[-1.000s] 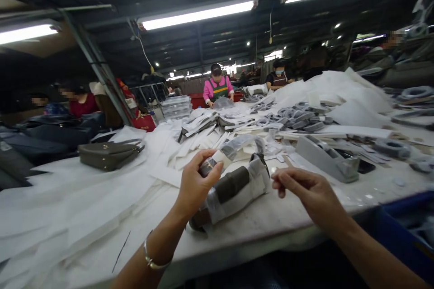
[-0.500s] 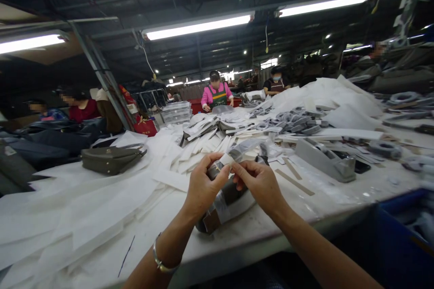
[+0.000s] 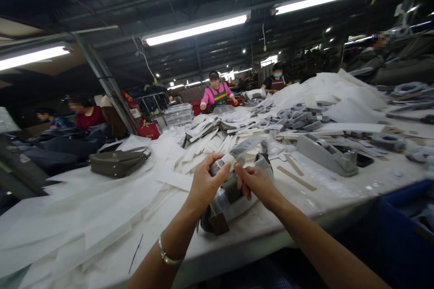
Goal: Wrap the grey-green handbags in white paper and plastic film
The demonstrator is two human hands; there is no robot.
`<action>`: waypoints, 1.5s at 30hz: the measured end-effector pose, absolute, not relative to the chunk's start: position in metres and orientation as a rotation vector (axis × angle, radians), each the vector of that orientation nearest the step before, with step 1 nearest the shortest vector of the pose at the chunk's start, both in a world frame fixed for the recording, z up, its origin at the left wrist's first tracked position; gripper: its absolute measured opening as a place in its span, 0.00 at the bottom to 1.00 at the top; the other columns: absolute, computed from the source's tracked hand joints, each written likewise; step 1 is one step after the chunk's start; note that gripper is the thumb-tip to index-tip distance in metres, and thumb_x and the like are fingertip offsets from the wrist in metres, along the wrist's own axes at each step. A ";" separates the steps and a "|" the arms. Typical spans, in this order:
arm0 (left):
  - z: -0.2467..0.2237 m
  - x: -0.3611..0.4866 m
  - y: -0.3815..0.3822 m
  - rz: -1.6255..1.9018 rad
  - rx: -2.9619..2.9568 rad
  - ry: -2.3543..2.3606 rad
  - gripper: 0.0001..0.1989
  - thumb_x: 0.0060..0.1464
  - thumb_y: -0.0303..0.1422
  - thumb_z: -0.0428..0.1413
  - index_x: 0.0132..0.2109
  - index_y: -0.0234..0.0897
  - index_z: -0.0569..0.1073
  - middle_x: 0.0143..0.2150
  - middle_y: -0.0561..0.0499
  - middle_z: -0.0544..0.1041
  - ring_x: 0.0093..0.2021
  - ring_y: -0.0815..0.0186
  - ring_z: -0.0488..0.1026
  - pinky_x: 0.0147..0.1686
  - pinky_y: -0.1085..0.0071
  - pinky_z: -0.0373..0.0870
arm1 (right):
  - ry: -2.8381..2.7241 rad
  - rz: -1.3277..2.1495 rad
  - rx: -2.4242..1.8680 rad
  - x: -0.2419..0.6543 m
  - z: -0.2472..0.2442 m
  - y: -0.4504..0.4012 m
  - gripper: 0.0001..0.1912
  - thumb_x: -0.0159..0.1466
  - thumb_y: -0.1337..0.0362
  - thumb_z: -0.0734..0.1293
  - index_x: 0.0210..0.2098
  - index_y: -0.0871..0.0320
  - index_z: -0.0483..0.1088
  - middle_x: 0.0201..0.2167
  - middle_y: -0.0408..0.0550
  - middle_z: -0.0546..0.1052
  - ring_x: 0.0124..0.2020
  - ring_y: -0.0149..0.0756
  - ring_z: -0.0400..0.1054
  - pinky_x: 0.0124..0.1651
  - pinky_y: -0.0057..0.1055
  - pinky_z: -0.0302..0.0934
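Observation:
A dark olive bag (image 3: pixel 233 189) partly covered in clear and pale wrapping lies near the table's front edge, with a brown tag (image 3: pixel 219 223) at its lower left. Above it, my left hand (image 3: pixel 208 180) pinches a small white piece (image 3: pixel 228 160) between thumb and fingers. My right hand (image 3: pixel 256 183) is closed beside it, thumb and forefinger pressed together close to the white piece. What the right fingertips hold is too small to make out. Both hands hide part of the bag.
White sheets (image 3: pixel 111 203) spread over the left. An olive bag (image 3: pixel 118 162) sits there. A grey tape dispenser (image 3: pixel 325 156), brown strips (image 3: pixel 296 178) and a phone (image 3: pixel 364 160) lie right. A blue bin (image 3: pixel 407 230) stands below the right edge. A person in pink (image 3: pixel 217 95) is opposite.
The view has shifted slightly. My right fingertips have moved up a little beside the white piece, and the brown tag now hangs lower. The person opposite has moved their arms outward.

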State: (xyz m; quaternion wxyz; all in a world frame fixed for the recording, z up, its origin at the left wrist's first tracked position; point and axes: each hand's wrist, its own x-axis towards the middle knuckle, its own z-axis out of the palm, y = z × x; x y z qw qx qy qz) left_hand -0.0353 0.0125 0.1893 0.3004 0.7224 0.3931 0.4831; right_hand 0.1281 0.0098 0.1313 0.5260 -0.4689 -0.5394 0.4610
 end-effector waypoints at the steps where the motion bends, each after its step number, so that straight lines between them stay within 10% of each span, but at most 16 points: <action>1: 0.190 -0.034 0.013 1.288 1.903 1.049 0.17 0.56 0.42 0.59 0.47 0.36 0.76 0.35 0.53 0.76 0.32 0.68 0.69 0.33 0.74 0.65 | -1.273 1.105 -1.103 0.130 0.130 0.007 0.36 0.55 0.31 0.66 0.14 0.58 0.70 0.08 0.43 0.67 0.09 0.26 0.58 0.14 0.23 0.50; 5: 0.192 -0.032 0.012 1.346 1.866 1.092 0.18 0.55 0.42 0.59 0.47 0.35 0.75 0.34 0.53 0.76 0.31 0.69 0.68 0.31 0.74 0.65 | -1.197 1.078 -0.980 0.137 0.129 -0.011 0.30 0.57 0.36 0.69 0.20 0.59 0.73 0.13 0.43 0.72 0.14 0.28 0.64 0.19 0.24 0.59; 12: 0.188 -0.030 0.006 1.367 1.964 1.097 0.14 0.56 0.40 0.59 0.47 0.38 0.75 0.34 0.54 0.76 0.30 0.69 0.68 0.31 0.74 0.65 | -0.901 1.113 -0.709 0.122 0.152 -0.037 0.27 0.59 0.46 0.73 0.51 0.55 0.71 0.42 0.49 0.82 0.47 0.40 0.76 0.57 0.37 0.67; 29: 0.174 -0.025 -0.010 1.493 2.311 1.007 0.20 0.50 0.28 0.62 0.52 0.42 0.73 0.51 0.48 0.74 0.53 0.58 0.71 0.54 0.63 0.68 | -0.770 1.022 -0.761 0.096 0.161 -0.019 0.24 0.56 0.45 0.75 0.40 0.54 0.66 0.31 0.42 0.78 0.33 0.38 0.74 0.37 0.31 0.69; 35: 0.168 -0.046 0.001 1.486 2.057 1.090 0.22 0.56 0.35 0.61 0.58 0.46 0.71 0.56 0.49 0.74 0.56 0.59 0.72 0.56 0.63 0.68 | -1.138 1.041 -0.824 0.125 0.161 -0.021 0.26 0.64 0.39 0.64 0.42 0.56 0.74 0.43 0.51 0.80 0.47 0.43 0.75 0.52 0.38 0.69; 45: 0.081 -0.095 0.018 1.266 1.526 1.210 0.44 0.48 0.51 0.64 0.67 0.39 0.61 0.56 0.41 0.75 0.57 0.50 0.73 0.59 0.55 0.66 | -1.170 0.745 -1.464 0.212 0.033 -0.015 0.26 0.59 0.37 0.65 0.38 0.52 0.80 0.38 0.51 0.83 0.43 0.51 0.78 0.51 0.42 0.72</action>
